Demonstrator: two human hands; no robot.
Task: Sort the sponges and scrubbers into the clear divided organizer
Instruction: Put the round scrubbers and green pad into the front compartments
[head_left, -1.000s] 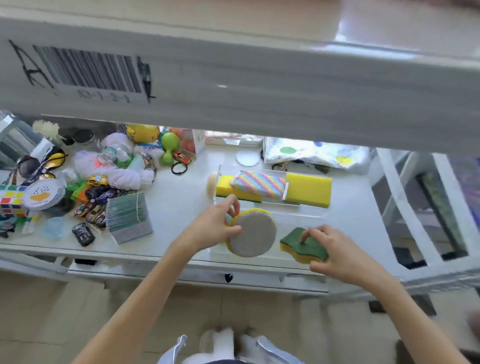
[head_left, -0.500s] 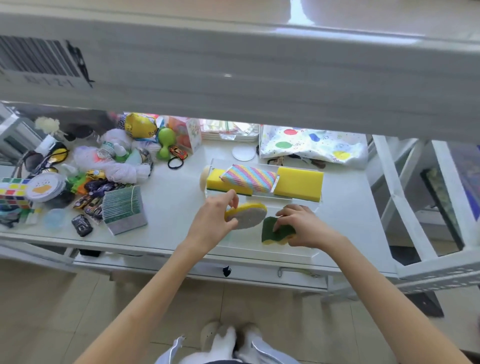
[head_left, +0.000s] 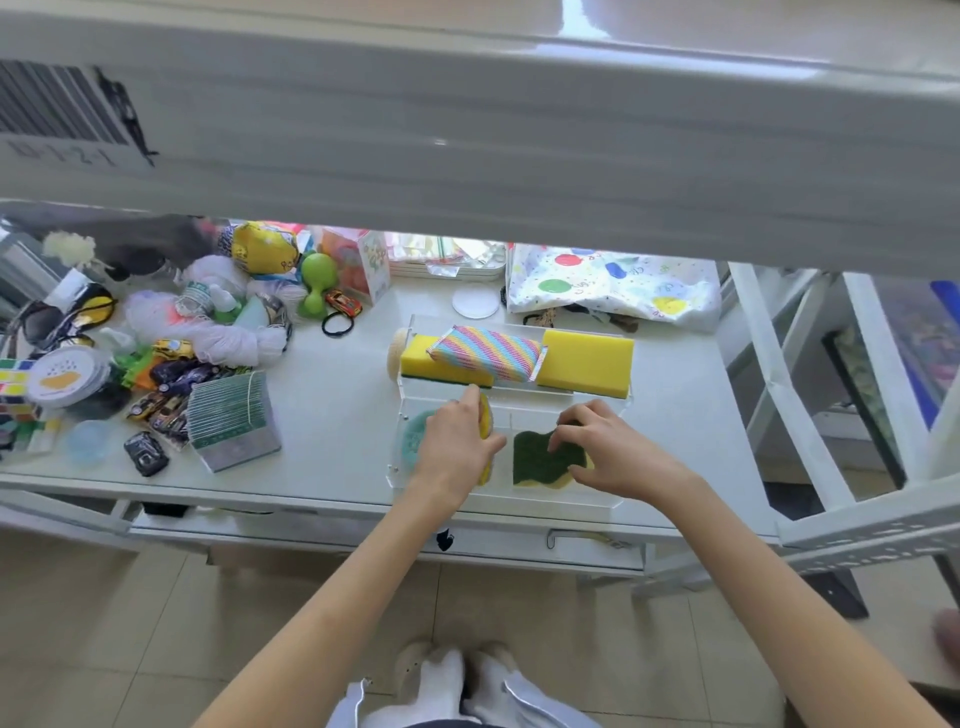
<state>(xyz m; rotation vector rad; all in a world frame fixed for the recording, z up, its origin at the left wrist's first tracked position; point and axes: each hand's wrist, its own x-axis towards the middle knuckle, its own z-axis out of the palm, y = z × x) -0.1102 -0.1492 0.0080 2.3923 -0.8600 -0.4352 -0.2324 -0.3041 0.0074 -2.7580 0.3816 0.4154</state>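
The clear divided organizer (head_left: 608, 501) sits on the white table. My left hand (head_left: 457, 447) grips a round yellow sponge (head_left: 486, 422) on edge in the front left compartment, next to a round teal scrubber (head_left: 413, 441). My right hand (head_left: 602, 447) presses its fingers on a wavy green-and-yellow scouring sponge (head_left: 535, 460) lying flat in the front right compartment. The back row holds a yellow sponge (head_left: 418, 358), a rainbow-striped sponge (head_left: 488, 356) lying over it, and a large yellow sponge (head_left: 584, 364). A beige round scrubber (head_left: 396, 348) leans outside the organizer's back left corner.
A heap of toys, toy cars, bottles and a green card stack (head_left: 234, 415) fills the table's left side. A polka-dot bag (head_left: 613, 286) and a white disc (head_left: 475, 301) lie behind the organizer. A shelf beam (head_left: 467, 130) hangs overhead. White rack frames (head_left: 779, 364) stand to the right.
Both hands came down into the organizer's front row. The round sponge turned on edge in the left compartment, and the green sponge went flat into the right compartment.
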